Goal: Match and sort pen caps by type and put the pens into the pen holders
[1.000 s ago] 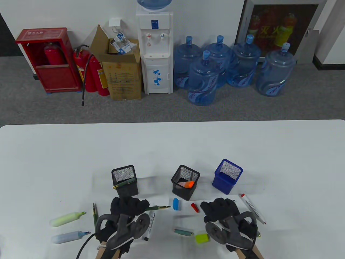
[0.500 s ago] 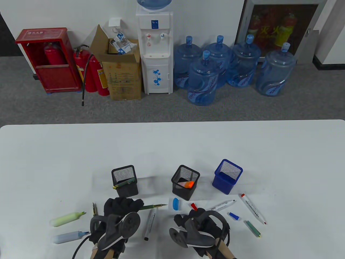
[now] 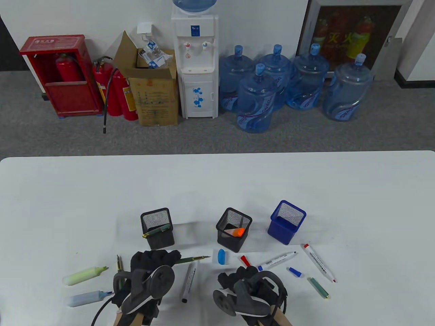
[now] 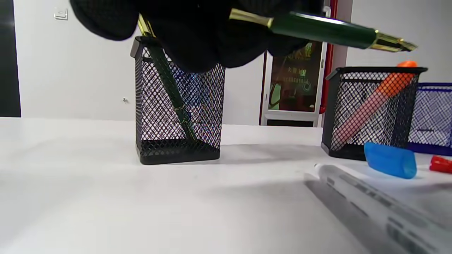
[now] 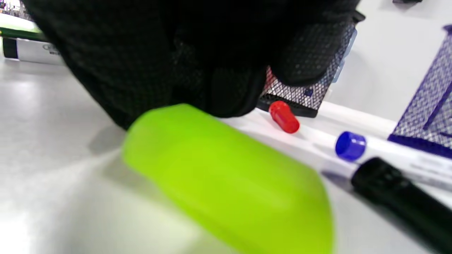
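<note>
left hand (image 3: 153, 263) — low in the frame — is curled round a green fountain pen (image 3: 193, 259); right hand (image 3: 244, 280), lower centre: grip cannot be told, a green cap (image 5: 226, 180) lies beneath.

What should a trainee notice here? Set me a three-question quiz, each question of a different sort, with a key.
1. True or false: the left hand holds a capped red marker.
2. What stands in the middle black mesh holder? A) an orange highlighter B) a blue highlighter C) a pair of scissors
3. How many pen holders stand on the table?

Key
1. False: it holds a green fountain pen with its nib bare.
2. A
3. Three: the left black mesh holder, the middle black mesh holder and the blue holder.
</note>
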The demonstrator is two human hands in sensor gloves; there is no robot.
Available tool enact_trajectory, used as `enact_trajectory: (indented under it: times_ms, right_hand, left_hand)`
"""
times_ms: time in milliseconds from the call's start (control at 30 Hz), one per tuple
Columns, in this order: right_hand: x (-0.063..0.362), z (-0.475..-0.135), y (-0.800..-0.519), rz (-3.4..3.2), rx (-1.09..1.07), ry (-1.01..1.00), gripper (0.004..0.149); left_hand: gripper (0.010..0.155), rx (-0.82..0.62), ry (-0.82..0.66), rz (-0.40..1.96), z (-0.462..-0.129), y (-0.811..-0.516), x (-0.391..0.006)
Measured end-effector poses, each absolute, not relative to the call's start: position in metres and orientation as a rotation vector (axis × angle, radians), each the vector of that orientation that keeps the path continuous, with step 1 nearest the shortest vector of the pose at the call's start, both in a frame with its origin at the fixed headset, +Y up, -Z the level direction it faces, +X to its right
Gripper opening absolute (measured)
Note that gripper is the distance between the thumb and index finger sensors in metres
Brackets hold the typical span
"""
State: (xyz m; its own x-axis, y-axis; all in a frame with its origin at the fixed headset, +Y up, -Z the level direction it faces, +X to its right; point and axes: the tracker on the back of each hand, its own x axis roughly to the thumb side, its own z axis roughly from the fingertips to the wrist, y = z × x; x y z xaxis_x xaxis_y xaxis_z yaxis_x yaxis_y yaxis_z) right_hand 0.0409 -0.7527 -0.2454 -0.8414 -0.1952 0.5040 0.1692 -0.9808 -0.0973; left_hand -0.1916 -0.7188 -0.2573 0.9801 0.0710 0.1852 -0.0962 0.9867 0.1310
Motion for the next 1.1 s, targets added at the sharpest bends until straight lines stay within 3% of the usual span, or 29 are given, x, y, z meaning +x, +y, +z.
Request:
enact_trajectory:
  times_ms: [333,1100]
  right_hand:
    - [0.091,-0.252,-0.732,-3.081,-0.635,0.464,0.056]
    - [0.078,-0.244,-0.732,-3.08,-0.751,0.589,0.053]
  left_hand:
    - [0.052,0.124,-0.238,0.223,-0.257,-0.721,-0.19]
    - [0.053,0.144,-0.352,0.184,-0.247,-0.731,-0.144]
